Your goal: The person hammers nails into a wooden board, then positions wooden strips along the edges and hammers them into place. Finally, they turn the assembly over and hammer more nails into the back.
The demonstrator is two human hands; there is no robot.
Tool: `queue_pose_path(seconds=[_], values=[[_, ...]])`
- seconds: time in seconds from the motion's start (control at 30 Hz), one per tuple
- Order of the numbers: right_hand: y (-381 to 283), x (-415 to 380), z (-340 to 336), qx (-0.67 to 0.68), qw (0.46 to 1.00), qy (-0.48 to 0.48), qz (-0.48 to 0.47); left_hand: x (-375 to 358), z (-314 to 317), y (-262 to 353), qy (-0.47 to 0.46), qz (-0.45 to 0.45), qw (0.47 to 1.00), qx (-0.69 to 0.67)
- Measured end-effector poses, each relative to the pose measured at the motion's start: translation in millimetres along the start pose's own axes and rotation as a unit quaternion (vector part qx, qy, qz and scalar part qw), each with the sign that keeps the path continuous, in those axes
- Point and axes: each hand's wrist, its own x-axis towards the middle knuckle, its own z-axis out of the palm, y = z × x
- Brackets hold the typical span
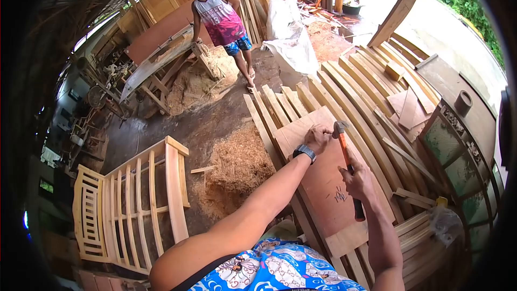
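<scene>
My right hand [358, 179] is wrapped round a hammer [343, 144] with an orange and black handle. The hammer's metal head is up near the fingers of my left hand [318, 139]. Those fingers are closed and pressed down near the far end of a reddish plywood panel [323, 183]; whatever they pinch is too small to make out. A watch [305, 153] is on my left wrist. Several loose nails [340, 195] lie in a small heap on the panel, left of the hammer's handle. Long wooden boards [371, 113] run under and beside the panel.
A slatted wooden frame [142, 199] stands on the floor at left. Sawdust [237, 161] is piled beside the boards. Another person [221, 19] stands beyond, a hand on a workbench [161, 56]. At right are a tape roll [463, 102] and a mesh-panelled frame [455, 151].
</scene>
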Motion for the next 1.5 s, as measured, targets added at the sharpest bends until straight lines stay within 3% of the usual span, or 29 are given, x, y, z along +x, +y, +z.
queue_pose_path(seconds=[0.17, 0.3, 0.47, 0.53, 0.57, 0.7, 0.9, 0.97, 1.1, 1.13, 1.17, 1.2, 1.23, 1.27, 1.3, 1.37, 1.5], values=[[1, -5, 2, 0.017, 1.0, 0.009, 0.004, -3, 13, -8, -0.012, -0.006, 0.999, -0.053], [0, 4, 0, -0.004, 1.0, -0.007, 0.005, 0, 6, -2, 0.03, 0.037, 0.999, -0.016], [14, 8, 8, 0.028, 0.993, 0.057, -0.096, 4, 12, -9, -0.018, -0.011, 0.999, -0.027], [-12, 2, -1, -0.017, 1.0, 0.0, -0.018, 1, 12, -8, 0.001, 0.012, 1.0, -0.024], [-8, 3, 2, -0.014, 1.0, -0.001, -0.02, 1, 10, -9, 0.021, 0.038, 0.999, -0.024], [-5, 3, 0, 0.015, 1.0, 0.004, 0.002, 1, 6, -2, -0.004, 0.002, 1.0, -0.003], [-2, 9, 1, -0.015, 0.998, 0.03, -0.056, 2, 0, 5, 0.024, -0.004, 1.0, 0.0], [-14, 1, -1, -0.005, 1.0, 0.02, 0.015, 4, -1, 4, 0.005, -0.008, 1.0, 0.0], [-12, 3, -2, -0.04, 0.999, 0.007, -0.019, 4, -6, 15, -0.016, -0.04, 0.999, 0.002], [4, 8, 5, -0.035, 0.996, 0.041, -0.077, 3, -3, 8, 0.008, 0.002, 1.0, 0.025], [4, 7, 4, -0.035, 0.995, 0.049, -0.078, 10, 20, -26, -0.012, -0.037, 0.998, -0.041], [-2, 6, 3, -0.036, 0.995, 0.055, -0.069, 11, 21, -29, 0.005, 0.005, 1.0, -0.022], [-9, 3, 0, -0.02, 0.997, 0.045, -0.053, 9, 11, -21, -0.013, -0.016, 0.994, -0.109], [10, 9, 9, -0.039, 0.978, 0.132, -0.156, 8, -2, -10, -0.05, -0.05, 0.995, -0.068], [9, 9, 8, -0.042, 0.975, 0.138, -0.167, 11, 8, -17, 0.027, -0.067, 0.997, 0.02], [3, 5, 5, -0.048, 0.976, 0.142, -0.161, 5, 1, -5, 0.041, -0.082, 0.992, 0.082], [-38, -21, -9, -0.033, 0.99, 0.118, -0.075, 5, -20, 27, 0.098, -0.081, 0.988, 0.091]])
